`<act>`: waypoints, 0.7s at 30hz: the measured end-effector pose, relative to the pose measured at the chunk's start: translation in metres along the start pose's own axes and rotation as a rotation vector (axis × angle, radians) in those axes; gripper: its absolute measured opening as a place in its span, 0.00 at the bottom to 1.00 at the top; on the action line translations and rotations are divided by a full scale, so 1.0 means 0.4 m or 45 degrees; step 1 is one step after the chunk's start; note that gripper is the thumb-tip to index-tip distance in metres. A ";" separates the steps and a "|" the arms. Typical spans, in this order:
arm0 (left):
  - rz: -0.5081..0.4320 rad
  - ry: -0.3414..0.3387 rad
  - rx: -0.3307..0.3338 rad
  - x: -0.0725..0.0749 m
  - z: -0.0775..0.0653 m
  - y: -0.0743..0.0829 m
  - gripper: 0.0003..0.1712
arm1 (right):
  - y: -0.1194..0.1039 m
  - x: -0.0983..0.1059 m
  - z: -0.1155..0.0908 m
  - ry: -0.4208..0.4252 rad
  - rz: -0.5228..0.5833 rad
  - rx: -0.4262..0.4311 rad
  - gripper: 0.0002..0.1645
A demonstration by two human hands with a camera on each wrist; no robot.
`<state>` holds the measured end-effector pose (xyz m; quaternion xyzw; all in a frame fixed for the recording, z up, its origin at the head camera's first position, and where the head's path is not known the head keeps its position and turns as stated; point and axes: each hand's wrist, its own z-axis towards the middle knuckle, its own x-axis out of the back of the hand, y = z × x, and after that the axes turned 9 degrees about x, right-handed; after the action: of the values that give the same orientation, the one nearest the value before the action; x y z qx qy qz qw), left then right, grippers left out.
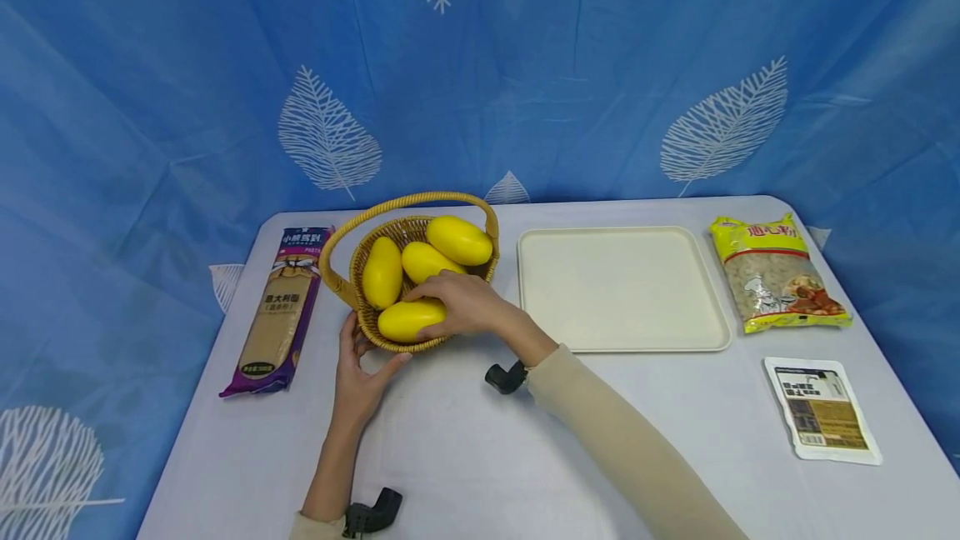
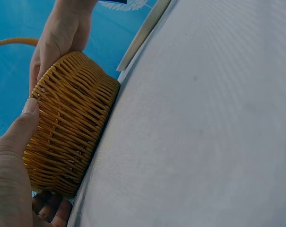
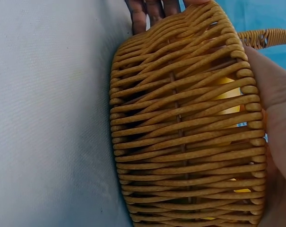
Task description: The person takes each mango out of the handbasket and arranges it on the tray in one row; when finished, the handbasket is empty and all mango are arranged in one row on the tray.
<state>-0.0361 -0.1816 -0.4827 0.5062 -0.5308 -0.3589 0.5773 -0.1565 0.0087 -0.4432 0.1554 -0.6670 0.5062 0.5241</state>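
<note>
A wicker basket [image 1: 390,346] with an arched handle stands at the left of the table and holds several yellow mangoes [image 1: 382,273]. My right hand [image 1: 468,304] reaches over its right rim, thumb and fingers around the front mango [image 1: 405,322], which lies inside the basket. With my left hand [image 1: 362,382] I hold the basket's front left side. In the left wrist view the left thumb [image 2: 22,130] lies at the woven rim and the fingertips show beyond the wall. The wicker wall [image 3: 185,113] fills most of the right wrist view, hiding most of that hand's grasp.
A purple pack of pasta [image 1: 277,311] lies left of the basket. To its right is a cream tray [image 1: 622,290]. Farther right are a yellow bag of macaroni [image 1: 776,273] and a small white packet [image 1: 822,411]. A blue curtain [image 1: 525,65] hangs behind the table.
</note>
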 end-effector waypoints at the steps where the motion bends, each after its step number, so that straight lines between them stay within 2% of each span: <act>1: 0.002 0.001 0.003 0.000 0.000 0.000 0.56 | 0.001 0.001 -0.001 0.003 0.011 0.004 0.32; 7: 0.021 0.010 0.021 0.000 -0.002 -0.001 0.56 | 0.008 0.001 -0.005 0.043 0.103 0.024 0.33; 12: 0.017 0.005 0.020 -0.001 -0.003 0.001 0.56 | 0.010 0.000 -0.008 0.090 0.125 0.050 0.34; 21: 0.007 0.003 -0.010 -0.003 -0.004 0.004 0.56 | 0.010 0.008 -0.014 0.170 0.207 0.094 0.33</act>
<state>-0.0350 -0.1799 -0.4812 0.5027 -0.5303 -0.3587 0.5808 -0.1577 0.0163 -0.4428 0.0860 -0.6220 0.5803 0.5186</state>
